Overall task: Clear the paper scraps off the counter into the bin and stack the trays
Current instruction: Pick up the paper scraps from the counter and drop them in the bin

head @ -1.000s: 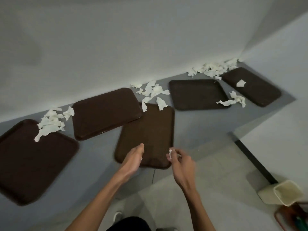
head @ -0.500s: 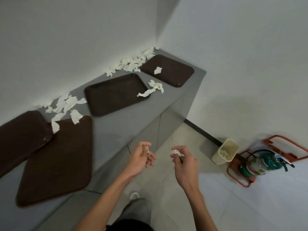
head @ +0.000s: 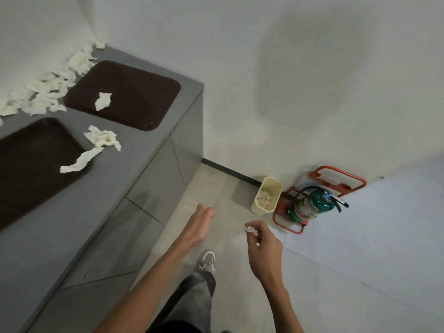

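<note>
I have swung from the bench point(head: 134, 164) toward the bin point(head: 266, 197), ahead of my nearer right fingers point(head: 260, 224), which pinch a scrap point(head: 251, 230); left hand point(head: 198, 227) curled, hold unclear.

Plain pale walls point(head: 288, 68) meet in a corner behind a grey desk point(head: 134, 169) with flat cabinet fronts point(head: 153, 188). The floor point(head: 336, 272) is pale tile, edged by dark skirting point(head: 230, 170). A green fire extinguisher point(head: 312, 205) sits in a red stand point(head: 336, 175) against the wall, under soft, even light

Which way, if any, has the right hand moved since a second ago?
Yes. The right hand, holding a paper scrap, has moved from the counter towards the bin.
</note>
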A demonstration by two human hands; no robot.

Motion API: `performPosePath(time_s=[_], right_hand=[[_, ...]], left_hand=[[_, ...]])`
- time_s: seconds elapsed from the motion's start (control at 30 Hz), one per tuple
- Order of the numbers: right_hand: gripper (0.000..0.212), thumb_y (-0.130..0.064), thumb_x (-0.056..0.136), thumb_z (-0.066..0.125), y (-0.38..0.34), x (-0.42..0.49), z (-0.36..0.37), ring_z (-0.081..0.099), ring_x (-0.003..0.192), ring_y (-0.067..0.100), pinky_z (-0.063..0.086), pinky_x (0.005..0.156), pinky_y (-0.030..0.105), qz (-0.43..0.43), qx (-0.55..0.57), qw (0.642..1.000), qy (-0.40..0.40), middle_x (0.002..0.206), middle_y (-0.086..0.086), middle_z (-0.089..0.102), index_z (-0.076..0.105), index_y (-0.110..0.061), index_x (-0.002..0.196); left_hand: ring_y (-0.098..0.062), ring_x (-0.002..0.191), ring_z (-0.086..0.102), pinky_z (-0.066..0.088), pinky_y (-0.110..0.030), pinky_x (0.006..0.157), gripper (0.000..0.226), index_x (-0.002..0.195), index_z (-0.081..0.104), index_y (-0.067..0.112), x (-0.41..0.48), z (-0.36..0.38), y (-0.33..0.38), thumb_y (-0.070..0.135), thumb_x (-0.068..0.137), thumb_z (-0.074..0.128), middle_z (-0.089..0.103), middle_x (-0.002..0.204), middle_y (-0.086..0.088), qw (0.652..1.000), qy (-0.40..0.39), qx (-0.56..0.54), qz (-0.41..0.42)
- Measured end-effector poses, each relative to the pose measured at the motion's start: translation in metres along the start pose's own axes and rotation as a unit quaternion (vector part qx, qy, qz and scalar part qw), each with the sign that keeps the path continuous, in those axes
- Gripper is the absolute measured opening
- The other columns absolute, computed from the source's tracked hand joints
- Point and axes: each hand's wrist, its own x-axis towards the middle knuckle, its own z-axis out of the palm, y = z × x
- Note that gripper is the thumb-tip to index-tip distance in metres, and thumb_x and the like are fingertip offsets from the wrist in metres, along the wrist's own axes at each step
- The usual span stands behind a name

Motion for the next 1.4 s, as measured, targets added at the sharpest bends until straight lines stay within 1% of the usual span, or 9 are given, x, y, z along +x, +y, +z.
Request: performPosePath(time_s=[0.1,0.23,0.33,0.43,0.63,0.77,1.07,1.23,1.4], right_hand=[[0.020,-0.013,0.100,0.066,0.025,0.059,-0.015,0.063,0.084,-0.002,0.043,0.068,0.005,0.038,-0.011,0.999,0.007,0.095,-0.013,0.073,0.070,-0.031,0.106],[0.021,-0.010,0.097,0.068,0.061,0.130,-0.030,0.071,0.091,0.003,0.053,0.075,0.013,0.068,-0.005,0.998,0.012,0.103,-0.009,0.076,0.073,-0.027,0.109],[0.019,-0.012,0.096,0.071,0.095,0.185,-0.033,0.072,0.091,0.005,0.062,0.077,0.029,0.075,-0.011,0.997,0.003,0.106,-0.007,0.076,0.072,-0.028,0.106],[0.016,-0.016,0.096,0.073,0.137,0.242,-0.028,0.071,0.091,0.008,0.061,0.075,0.027,0.086,-0.020,0.996,-0.025,0.106,-0.005,0.073,0.067,-0.028,0.105],[0.019,-0.020,0.094,0.074,0.255,0.358,0.007,0.070,0.086,0.016,0.060,0.073,0.035,0.103,-0.066,0.987,-0.108,0.097,-0.005,0.071,0.058,-0.028,0.101],[0.013,-0.013,0.089,0.073,0.339,0.433,0.039,0.064,0.082,0.020,0.048,0.068,0.029,0.060,-0.149,0.972,-0.170,0.094,-0.001,0.068,0.064,-0.020,0.096],[0.020,-0.004,0.096,0.056,0.494,0.570,0.128,0.055,0.086,0.027,0.049,0.072,0.036,-0.036,-0.287,0.917,-0.274,0.119,0.012,0.058,0.063,-0.012,0.113],[0.026,-0.011,0.104,0.048,0.547,0.621,0.177,0.058,0.119,0.036,0.050,0.088,0.043,-0.143,-0.391,0.840,-0.346,0.140,0.013,0.048,0.057,-0.015,0.129],[0.036,-0.008,0.103,0.049,0.556,0.641,0.189,0.054,0.126,0.040,0.049,0.100,0.048,-0.111,-0.442,0.809,-0.370,0.140,0.019,0.049,0.053,-0.008,0.139]], left_hand=[[-0.023,0.109,0.060,0.046,-0.036,0.096,0.048,0.114,0.064,0.016,0.053,0.036,0.033,0.050,0.087,0.043,0.058,0.119,-0.003,0.999,-0.029,0.039,0.013],[-0.022,0.102,0.066,0.051,-0.022,0.084,0.032,0.130,0.065,0.013,0.111,0.079,0.061,0.019,0.108,0.042,0.061,0.125,-0.005,0.990,-0.064,0.107,0.067],[-0.015,0.083,0.071,0.058,-0.027,0.079,0.024,0.121,0.070,0.015,0.153,0.114,0.069,0.011,0.102,0.056,0.072,0.103,-0.001,0.991,-0.044,0.098,0.085],[-0.004,0.074,0.071,0.057,-0.026,0.074,0.012,0.103,0.065,0.022,0.200,0.154,0.068,0.020,0.094,0.073,0.074,0.083,0.008,0.996,-0.006,0.070,0.053],[0.001,0.073,0.070,0.058,-0.027,0.071,0.023,0.074,0.065,0.029,0.316,0.252,0.029,0.029,0.081,0.087,0.073,0.074,0.015,0.997,0.071,0.037,-0.008],[-0.007,0.070,0.069,0.054,-0.025,0.070,0.015,0.075,0.072,0.023,0.391,0.321,-0.014,0.026,0.081,0.086,0.071,0.068,0.013,0.992,0.115,0.021,-0.047],[-0.030,0.093,0.068,0.057,-0.042,0.082,0.007,0.099,0.065,0.023,0.528,0.443,-0.096,0.022,0.091,0.067,0.072,0.099,-0.007,0.982,0.092,0.124,-0.106],[-0.035,0.101,0.067,0.054,-0.041,0.085,0.017,0.105,0.068,0.017,0.603,0.495,-0.142,0.015,0.091,0.059,0.073,0.105,-0.011,0.978,0.077,0.172,-0.086],[-0.031,0.115,0.065,0.056,-0.037,0.092,0.050,0.132,0.059,0.011,0.640,0.510,-0.177,0.020,0.084,0.068,0.066,0.127,-0.012,0.972,-0.060,0.209,-0.087]])
